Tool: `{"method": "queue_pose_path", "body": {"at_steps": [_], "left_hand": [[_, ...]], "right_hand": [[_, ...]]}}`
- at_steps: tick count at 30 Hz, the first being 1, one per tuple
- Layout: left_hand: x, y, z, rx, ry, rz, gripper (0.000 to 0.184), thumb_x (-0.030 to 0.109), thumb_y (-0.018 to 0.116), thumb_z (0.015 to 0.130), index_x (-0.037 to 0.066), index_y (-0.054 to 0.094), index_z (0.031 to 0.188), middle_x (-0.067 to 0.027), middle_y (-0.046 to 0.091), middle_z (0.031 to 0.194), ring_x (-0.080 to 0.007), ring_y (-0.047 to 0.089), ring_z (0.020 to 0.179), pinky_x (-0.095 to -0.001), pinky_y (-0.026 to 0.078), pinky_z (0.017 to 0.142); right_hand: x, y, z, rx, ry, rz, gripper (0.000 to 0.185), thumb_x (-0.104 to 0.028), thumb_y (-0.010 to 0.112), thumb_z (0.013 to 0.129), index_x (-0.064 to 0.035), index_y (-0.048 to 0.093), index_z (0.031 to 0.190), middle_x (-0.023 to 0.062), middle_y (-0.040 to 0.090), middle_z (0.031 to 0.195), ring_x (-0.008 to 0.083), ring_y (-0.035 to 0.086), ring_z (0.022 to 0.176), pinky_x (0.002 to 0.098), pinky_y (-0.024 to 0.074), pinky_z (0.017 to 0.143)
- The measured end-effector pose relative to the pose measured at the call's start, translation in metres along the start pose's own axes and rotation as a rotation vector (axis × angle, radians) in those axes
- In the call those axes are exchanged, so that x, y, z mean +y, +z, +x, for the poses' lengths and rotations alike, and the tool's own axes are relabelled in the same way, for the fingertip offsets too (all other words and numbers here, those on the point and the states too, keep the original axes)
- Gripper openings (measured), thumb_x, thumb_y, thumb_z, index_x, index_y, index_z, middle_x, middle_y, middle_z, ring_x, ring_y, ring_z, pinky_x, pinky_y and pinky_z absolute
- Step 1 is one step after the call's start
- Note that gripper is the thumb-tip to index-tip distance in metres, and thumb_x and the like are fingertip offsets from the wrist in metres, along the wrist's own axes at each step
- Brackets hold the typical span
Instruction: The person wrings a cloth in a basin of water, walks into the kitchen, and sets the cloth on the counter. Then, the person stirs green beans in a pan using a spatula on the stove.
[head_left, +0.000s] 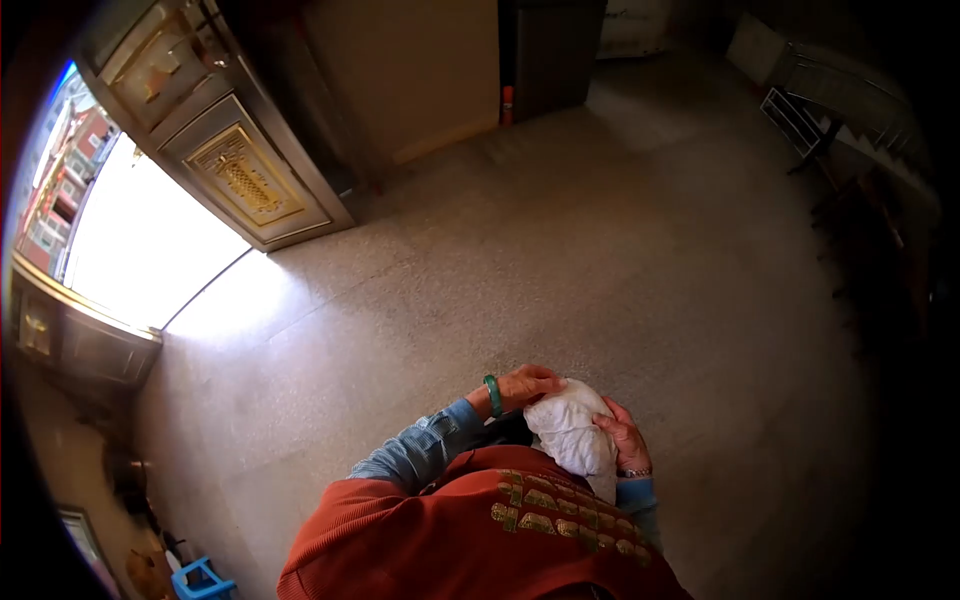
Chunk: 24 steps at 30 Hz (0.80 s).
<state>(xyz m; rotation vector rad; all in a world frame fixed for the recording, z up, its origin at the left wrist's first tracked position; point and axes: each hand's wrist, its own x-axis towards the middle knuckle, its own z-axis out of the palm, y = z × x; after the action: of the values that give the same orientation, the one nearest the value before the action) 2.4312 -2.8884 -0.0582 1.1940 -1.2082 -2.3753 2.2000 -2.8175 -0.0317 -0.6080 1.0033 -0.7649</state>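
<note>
A crumpled white cloth (572, 425) is bunched up in front of my body, between both hands. My left hand (530, 386), with a green bangle on the wrist, grips the cloth's upper left edge, fingers closed at it. On the other side, my right hand (622, 436) is wrapped round the cloth's right edge, its thumb pressed on the front. A bracelet sits on that wrist. The cloth's lower end hangs against the red top (440, 530) that I wear, and its back is hidden.
An ornate metal door (250, 175) stands open at the left, with bright daylight in the doorway. A blue stool (203, 580) is at the lower left. Dark furniture (865, 230) and a stair railing (850, 85) line the right. The speckled floor (560, 250) stretches ahead.
</note>
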Motion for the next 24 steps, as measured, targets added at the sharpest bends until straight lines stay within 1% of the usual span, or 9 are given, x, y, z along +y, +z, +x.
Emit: {"method": "queue_pose_path", "body": {"at_steps": [6,11,13,14,16,18,20,21,24], "left_hand": [[-0.027,-0.034,-0.018,0.222,0.060,-0.079,0.076,0.058,0.059,0.074,0.006,0.040,0.125,-0.0165,0.043,0.122,-0.0315,0.049,0.107,-0.0429,0.046,0.085],[0.017,-0.020,0.009,-0.021,-0.111,-0.129,0.088,0.071,0.049,0.071,0.008,0.034,0.130,-0.0182,0.033,0.132,-0.0375,0.044,0.112,-0.0521,0.039,0.089],[0.043,-0.013,0.050,-0.179,-0.186,-0.528,0.085,0.072,0.041,0.074,0.009,0.035,0.130,-0.0169,0.036,0.131,-0.0359,0.043,0.113,-0.0554,0.038,0.088],[0.042,-0.011,0.091,-0.473,0.000,-0.812,0.070,0.065,0.040,0.081,0.009,0.042,0.124,-0.0139,0.048,0.120,-0.0297,0.050,0.107,-0.0490,0.043,0.085],[0.046,-0.014,0.136,-0.294,0.104,-0.724,0.060,0.061,0.044,0.082,0.012,0.048,0.117,-0.0107,0.057,0.103,-0.0215,0.056,0.089,-0.0366,0.047,0.076],[0.076,-0.011,0.156,-0.328,0.108,-0.784,0.056,0.058,0.046,0.083,0.011,0.049,0.114,-0.0092,0.057,0.099,-0.0200,0.056,0.083,-0.0340,0.048,0.072],[0.109,-0.020,0.170,-0.191,0.140,-0.758,0.054,0.057,0.046,0.083,0.011,0.049,0.113,-0.0076,0.057,0.097,-0.0197,0.055,0.083,-0.0346,0.048,0.071],[0.126,-0.030,0.183,-0.212,0.145,-0.763,0.048,0.051,0.042,0.088,0.010,0.051,0.111,-0.0090,0.059,0.099,-0.0202,0.058,0.086,-0.0351,0.049,0.074],[0.172,-0.036,0.222,-0.012,0.198,-0.476,0.049,0.049,0.042,0.088,0.008,0.048,0.115,-0.0093,0.059,0.099,-0.0198,0.058,0.085,-0.0342,0.049,0.074]], "right_hand": [[0.047,0.000,-0.002,0.520,-0.510,0.099,0.040,-0.010,0.056,0.079,0.0017,0.047,0.117,0.0111,0.056,0.105,0.0188,0.055,0.092,0.0301,0.0448,0.079],[-0.014,0.065,0.011,0.864,-0.763,-0.095,0.040,-0.011,0.056,0.080,0.0027,0.045,0.117,0.0111,0.055,0.108,0.0202,0.055,0.093,0.0310,0.0446,0.080],[-0.019,0.045,0.049,0.698,-0.695,-0.425,0.043,-0.012,0.059,0.079,0.0031,0.046,0.117,0.0149,0.054,0.110,0.0234,0.054,0.098,0.0336,0.0431,0.083],[-0.025,0.033,0.068,0.572,-0.692,-0.688,0.044,-0.013,0.060,0.078,0.0030,0.047,0.117,0.0159,0.054,0.110,0.0242,0.053,0.099,0.0345,0.0425,0.084],[-0.047,0.028,0.083,0.353,-0.750,-0.934,0.047,-0.017,0.064,0.077,0.0019,0.048,0.118,0.0158,0.054,0.109,0.0244,0.052,0.100,0.0360,0.0417,0.085],[-0.072,-0.009,0.094,0.371,-0.773,-0.841,0.046,-0.025,0.060,0.082,-0.0001,0.049,0.119,0.0136,0.055,0.109,0.0251,0.052,0.100,0.0363,0.0423,0.083],[-0.106,-0.042,0.110,0.624,-0.596,-0.346,0.052,-0.041,0.048,0.088,-0.0030,0.046,0.124,0.0149,0.052,0.115,0.0259,0.051,0.102,0.0371,0.0427,0.083],[-0.126,-0.060,0.122,0.626,-0.613,-0.484,0.057,-0.047,0.037,0.091,-0.0045,0.042,0.128,0.0153,0.048,0.121,0.0258,0.048,0.106,0.0383,0.0418,0.085],[-0.164,-0.094,0.160,0.572,-0.548,-0.305,0.062,-0.051,0.036,0.090,-0.0065,0.032,0.134,0.0142,0.041,0.128,0.0261,0.044,0.111,0.0387,0.0394,0.089]]}}
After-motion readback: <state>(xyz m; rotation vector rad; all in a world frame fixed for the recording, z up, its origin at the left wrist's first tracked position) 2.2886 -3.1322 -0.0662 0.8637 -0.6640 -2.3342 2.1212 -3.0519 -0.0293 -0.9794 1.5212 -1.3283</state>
